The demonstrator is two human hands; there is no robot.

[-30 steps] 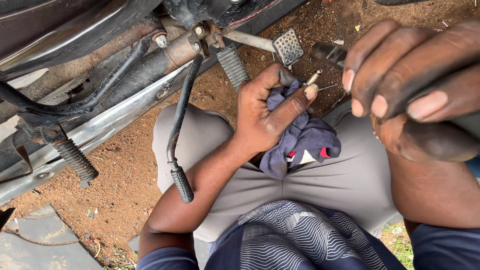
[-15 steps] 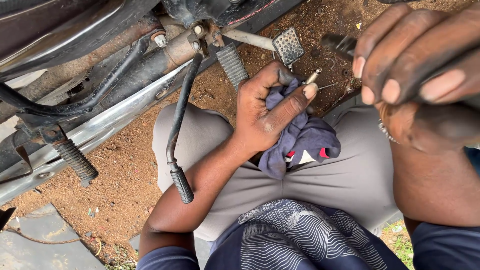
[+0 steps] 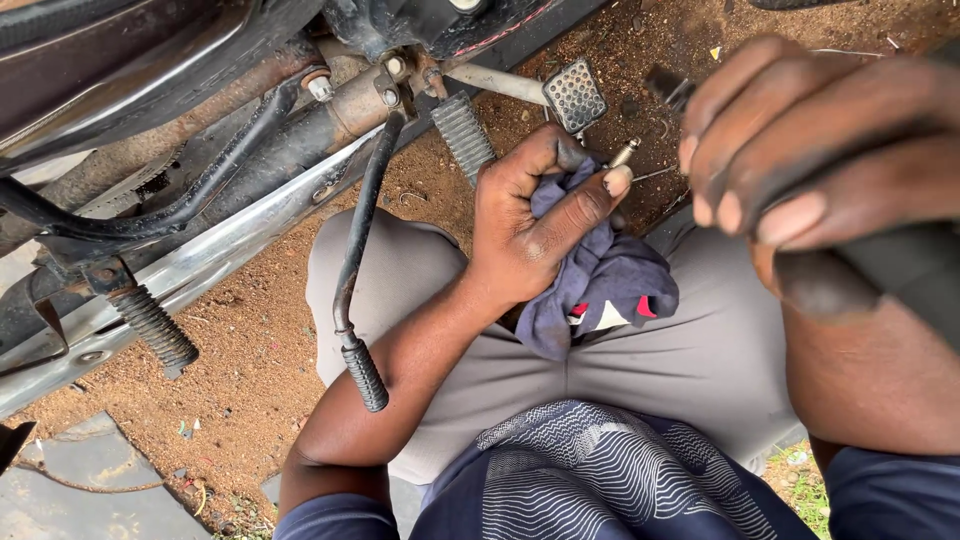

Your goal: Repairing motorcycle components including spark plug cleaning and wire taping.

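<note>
Reddish-brown dirt ground (image 3: 250,340) fills the middle and top right of the frame, scattered with small pebbles. Across the upper left runs the underside of a motorcycle (image 3: 150,120): dark frame tubes, a chrome exhaust pipe (image 3: 200,265) slanting from lower left toward centre, and a ribbed footpeg (image 3: 152,325) at left.

A black kick-start lever (image 3: 358,260) hangs down from the frame at upper centre, its rubber-covered end lying just beside your left forearm. A second ribbed footpeg (image 3: 465,132) and a studded metal brake pedal (image 3: 574,95) sit at top centre.

Your left hand (image 3: 535,225), at frame centre, is closed around a bunched dark blue rag (image 3: 600,285) with red and white patches; the rag drapes down onto your grey trousers (image 3: 640,370). A small metal-tipped part (image 3: 625,152) pokes out past the thumb and fingertip, with a thin wire beside it; whether the fingers pinch it directly, you cannot tell.

Your right hand (image 3: 800,170), large and blurred at right, is wrapped around a dark cylindrical handle (image 3: 668,88) whose end points toward the top of the frame. The two hands are apart.
</note>
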